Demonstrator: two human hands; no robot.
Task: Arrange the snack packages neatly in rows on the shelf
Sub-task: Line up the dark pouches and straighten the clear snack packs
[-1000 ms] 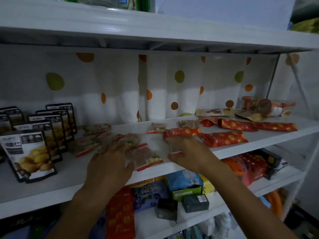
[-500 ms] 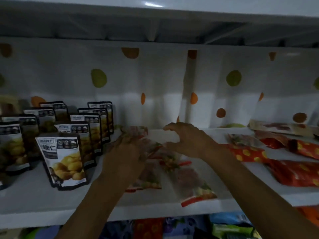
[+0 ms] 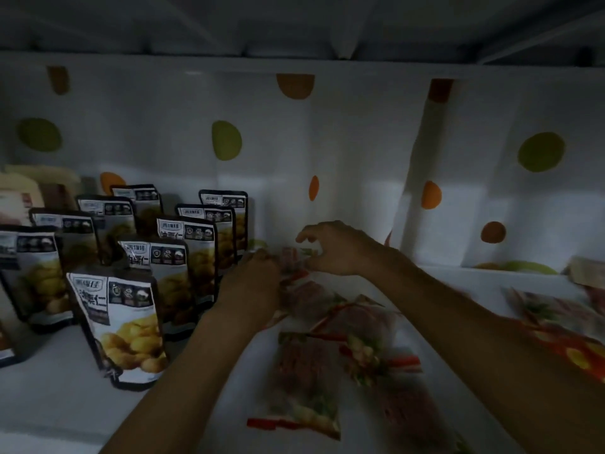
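Snack packet [image 3: 292, 261] sits between the hands: right hand [image 3: 337, 249] pinches it, left hand [image 3: 253, 283] touches it, grip unclear.

1. Left hand [image 3: 253, 283] and right hand [image 3: 337, 249] far back on the white shelf [image 3: 49, 398], close to the dotted backing sheet [image 3: 226, 140].
2. Between them, a clear snack packet [image 3: 291, 257]: right end inside the right hand's curled thumb and fingers, left end against the left hand, grip there hidden.
3. Toward the front edge, more clear red-trimmed packets [image 3: 304, 381], flat, overlapping, skewed.
4. At left, dark standing pouches [image 3: 121, 326], upright in rows.
5. At far right, a red yellow-dotted packet [image 3: 569, 352], flat, partly behind the right forearm.
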